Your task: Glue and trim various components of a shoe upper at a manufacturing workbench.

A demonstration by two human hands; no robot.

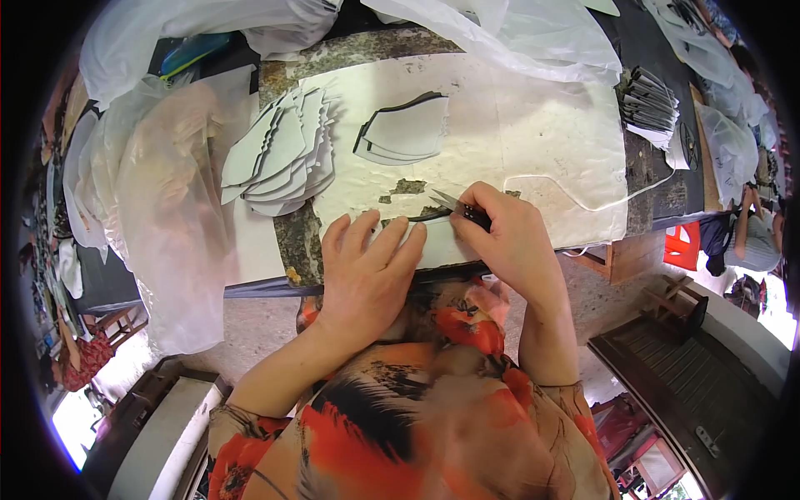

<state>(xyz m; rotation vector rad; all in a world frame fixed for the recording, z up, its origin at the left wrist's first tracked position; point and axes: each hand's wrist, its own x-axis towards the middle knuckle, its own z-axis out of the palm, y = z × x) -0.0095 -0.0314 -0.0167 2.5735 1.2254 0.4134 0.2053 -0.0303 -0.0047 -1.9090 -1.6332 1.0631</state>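
Observation:
At the table's front edge my left hand [362, 275] lies flat with its fingers spread, pressing on a pale cut piece [437, 242] with a dark upper edge. My right hand [517, 242] is closed around small black-handled scissors [471, 213]. Their pointed blades aim left and rest over the piece's dark edge, close to my left fingertips. Further back lies a small stack of similar pale pieces [404, 132] with dark edges. A larger fanned pile of pale pieces [283, 150] sits to its left. My fingers partly hide the piece in work.
A worn white sheet [542, 125] covers the board. A white cord [575, 200] curves across its right side towards a bundle of dark-edged pieces [650, 104]. Clear plastic bags [171, 200] stand at left and hang over the back. A red stool [682, 246] and another person [758, 237] are at right.

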